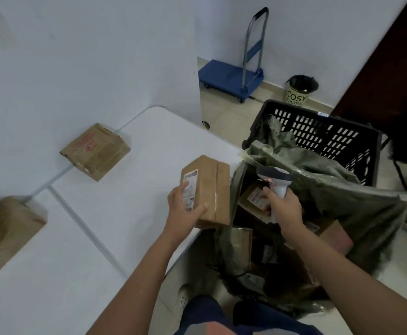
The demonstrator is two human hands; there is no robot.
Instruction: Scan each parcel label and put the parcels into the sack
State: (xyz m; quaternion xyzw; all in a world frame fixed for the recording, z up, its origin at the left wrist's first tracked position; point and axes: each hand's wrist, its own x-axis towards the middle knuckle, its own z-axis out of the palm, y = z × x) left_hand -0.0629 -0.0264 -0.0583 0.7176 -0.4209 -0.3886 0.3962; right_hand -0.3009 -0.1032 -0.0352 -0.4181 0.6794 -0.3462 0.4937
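- Far left, a brown parcel (6, 228) lies at the table (115, 189) edge by the wall, and a second waiting parcel (95, 152) sits further back against the wall. Both are well apart from the hands, and I'd guess they're simply queued for their turn.
- The left hand (185, 211) grips the held parcel (206, 189) at its near end, thumb on top and fingers partly over the white label (189, 189). The box is at the table's right edge with the label turned up, likely so it can be read.
- The right hand (285, 209) is clenched round the handle of the scanner (276, 180), which is over the sack, its head pointing away from the person.
- The green sack (330, 189) gapes open just beside the table, with labelled boxes already inside, so a short move would drop the next one in.
- A black basket (318, 131) stands behind it.
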